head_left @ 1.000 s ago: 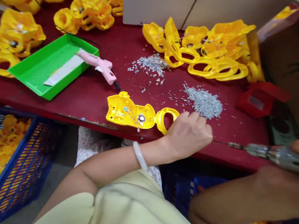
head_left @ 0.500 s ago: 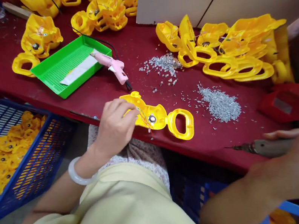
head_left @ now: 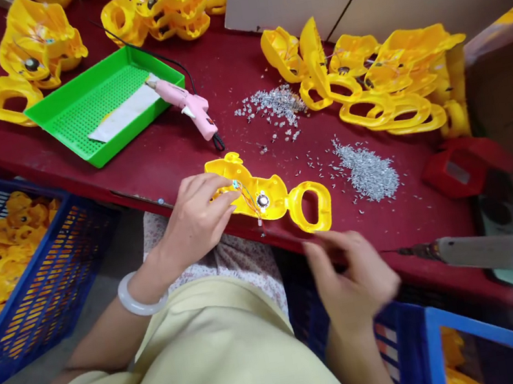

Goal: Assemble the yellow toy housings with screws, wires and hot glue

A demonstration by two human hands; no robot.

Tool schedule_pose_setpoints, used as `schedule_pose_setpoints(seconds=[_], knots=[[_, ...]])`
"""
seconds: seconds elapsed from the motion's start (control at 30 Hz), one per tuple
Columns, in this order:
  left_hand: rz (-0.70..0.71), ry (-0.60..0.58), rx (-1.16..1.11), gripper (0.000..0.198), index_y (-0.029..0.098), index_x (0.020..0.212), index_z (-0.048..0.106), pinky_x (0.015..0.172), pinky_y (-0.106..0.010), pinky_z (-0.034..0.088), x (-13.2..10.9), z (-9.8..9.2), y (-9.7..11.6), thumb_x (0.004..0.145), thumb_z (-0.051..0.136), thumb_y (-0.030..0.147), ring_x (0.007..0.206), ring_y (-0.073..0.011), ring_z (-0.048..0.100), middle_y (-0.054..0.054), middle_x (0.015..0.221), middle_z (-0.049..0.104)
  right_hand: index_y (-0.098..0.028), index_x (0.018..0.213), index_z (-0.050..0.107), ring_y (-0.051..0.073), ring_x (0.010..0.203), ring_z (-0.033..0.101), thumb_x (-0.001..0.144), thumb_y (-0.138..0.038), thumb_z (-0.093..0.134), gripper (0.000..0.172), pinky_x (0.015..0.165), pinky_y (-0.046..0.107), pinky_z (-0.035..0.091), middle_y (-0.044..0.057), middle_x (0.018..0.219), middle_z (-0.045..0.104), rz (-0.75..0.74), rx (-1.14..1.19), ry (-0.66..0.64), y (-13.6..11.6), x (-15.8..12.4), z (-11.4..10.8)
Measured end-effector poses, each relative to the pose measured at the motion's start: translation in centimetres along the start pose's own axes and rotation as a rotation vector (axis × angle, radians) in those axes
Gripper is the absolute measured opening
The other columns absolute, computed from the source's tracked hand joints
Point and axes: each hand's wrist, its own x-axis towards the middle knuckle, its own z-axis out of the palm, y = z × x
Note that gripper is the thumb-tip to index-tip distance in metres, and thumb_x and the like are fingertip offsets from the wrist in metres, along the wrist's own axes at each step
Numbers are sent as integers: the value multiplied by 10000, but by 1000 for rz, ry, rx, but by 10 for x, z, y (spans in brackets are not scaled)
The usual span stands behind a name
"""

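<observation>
My left hand point(head_left: 199, 218) has its fingers closed on the left end of a yellow plastic toy shell half point(head_left: 270, 197) at the table's front edge. Inside the shell sit a round metal-faced part point(head_left: 262, 200) and thin wires, some hanging over the front rim. A ring-shaped handle point(head_left: 326, 206) forms its right end. Just below that ring is my right hand point(head_left: 353, 274), slightly blurred, thumb and forefinger apart, with nothing seen in it. Right of this hand, a grey electric screwdriver point(head_left: 503, 252) points its bit left, out of my grasp.
Behind the shell lie a pink glue gun point(head_left: 187, 105), a green tray point(head_left: 80, 139) and two piles of small metal parts, one of them screws point(head_left: 368, 170). More yellow shells point(head_left: 395, 77) are stacked behind. Blue crates point(head_left: 25, 309) flank me; a red box point(head_left: 459, 168) is at right.
My right hand has let go of the screwdriver and moved left to below the ring handle. My left hand stays on the shell. The view has shifted slightly.
</observation>
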Motion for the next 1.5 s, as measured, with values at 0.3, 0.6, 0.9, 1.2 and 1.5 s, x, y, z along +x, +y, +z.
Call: schedule_pose_setpoints(seconds=[0.3, 0.6, 0.9, 1.2, 1.5], knots=[[-8, 21, -33, 170, 150, 1026, 650, 950, -434, 447, -3, 3, -1, 916, 521, 140, 1115, -244, 570, -114, 1140, 655, -200, 859, 659, 86, 636, 555, 862, -214, 627, 35, 591, 227, 460, 18, 827, 614, -82, 0, -103, -21, 28, 27], [-11, 16, -42, 182, 152, 1023, 644, 946, -438, 452, -3, 3, -2, 915, 502, 120, 1107, -243, 568, -113, 1133, 657, -202, 774, 631, 92, 567, 554, 874, -277, 591, 131, 504, 232, 375, -19, 678, 617, -107, -257, -276, -24, 29, 30], [108, -2, 30, 163, 171, 1019, 675, 943, -461, 417, 3, 3, 8, 899, 577, 222, 1128, -291, 527, -120, 1098, 634, -200, 805, 607, 106, 578, 578, 850, -280, 610, 92, 570, 250, 473, -5, 722, 651, 73, 21, -129, -23, 49, 24], [116, -27, -47, 249, 158, 968, 692, 952, -444, 382, 12, 12, 27, 885, 624, 383, 1133, -294, 504, -123, 1104, 622, -185, 783, 621, 74, 481, 546, 799, -342, 689, 171, 456, 195, 436, -33, 608, 620, 427, 498, -158, -21, 50, 30], [1, 121, -73, 137, 140, 820, 670, 907, -411, 380, 12, 22, 36, 895, 569, 194, 1079, -260, 509, -98, 1025, 630, -196, 838, 667, 84, 520, 558, 770, -348, 714, 173, 486, 216, 466, -8, 696, 669, 428, 537, -219, -28, 56, 26]])
